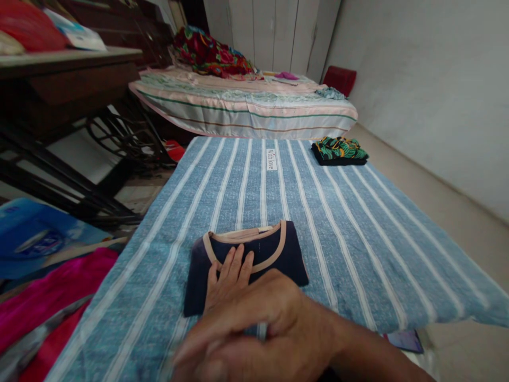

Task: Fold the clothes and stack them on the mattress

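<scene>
My left hand [228,281] lies palm down on a folded dark shirt [292,257], its fingers slightly parted and reaching over the pale neckband [274,254] into the neck opening. My right hand [288,313] comes in from the right, nearer to me, and crosses in front of my left wrist with its fingers bent; they blur at the lower edge, so I can't tell whether they grip anything or whether the two hands touch. The shirt sits directly under my left hand, on a blue cloth with white stripes [350,249]. Straight ahead of my fingertips, well apart, is a label reading "With love" [271,159]; farther to the right of it lies a folded green-and-black patterned garment [340,151]. Off to the left of my hands are a bright pink cloth [67,284] and a blue package [43,233]. Far beyond them stands a bed [246,109].
</scene>
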The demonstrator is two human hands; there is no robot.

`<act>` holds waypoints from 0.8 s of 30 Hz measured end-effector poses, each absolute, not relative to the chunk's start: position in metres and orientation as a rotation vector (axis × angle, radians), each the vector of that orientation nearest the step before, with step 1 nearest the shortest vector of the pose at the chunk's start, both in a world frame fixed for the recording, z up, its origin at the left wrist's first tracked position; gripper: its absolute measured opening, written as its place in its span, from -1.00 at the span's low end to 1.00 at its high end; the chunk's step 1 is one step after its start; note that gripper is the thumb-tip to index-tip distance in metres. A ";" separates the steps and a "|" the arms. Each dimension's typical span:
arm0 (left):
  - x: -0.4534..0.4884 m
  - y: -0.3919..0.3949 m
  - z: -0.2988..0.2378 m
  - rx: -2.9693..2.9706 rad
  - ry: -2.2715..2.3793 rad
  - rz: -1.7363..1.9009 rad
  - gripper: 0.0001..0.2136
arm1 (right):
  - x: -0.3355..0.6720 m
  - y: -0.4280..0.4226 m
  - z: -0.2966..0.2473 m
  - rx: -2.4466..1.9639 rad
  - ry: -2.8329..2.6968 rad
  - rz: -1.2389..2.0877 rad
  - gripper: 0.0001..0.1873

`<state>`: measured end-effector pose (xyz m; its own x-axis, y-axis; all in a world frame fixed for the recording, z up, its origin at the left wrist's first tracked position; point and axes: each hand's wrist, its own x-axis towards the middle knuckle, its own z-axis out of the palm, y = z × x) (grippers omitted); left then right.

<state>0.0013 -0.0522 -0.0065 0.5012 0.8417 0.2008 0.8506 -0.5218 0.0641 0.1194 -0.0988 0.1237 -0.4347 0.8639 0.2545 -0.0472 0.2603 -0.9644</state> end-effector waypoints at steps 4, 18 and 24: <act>0.003 -0.057 0.006 -2.707 -1.448 -0.305 -0.55 | 0.160 -0.089 0.098 -1.070 -1.731 0.828 -0.74; 0.001 -0.062 0.019 -2.861 -1.575 -0.364 -0.49 | 0.181 -0.086 -0.003 -1.727 -2.270 0.084 -0.43; -0.014 -0.058 0.018 -2.902 -1.733 -0.821 -0.60 | 0.179 -0.087 -0.006 -1.723 -2.271 0.038 -0.43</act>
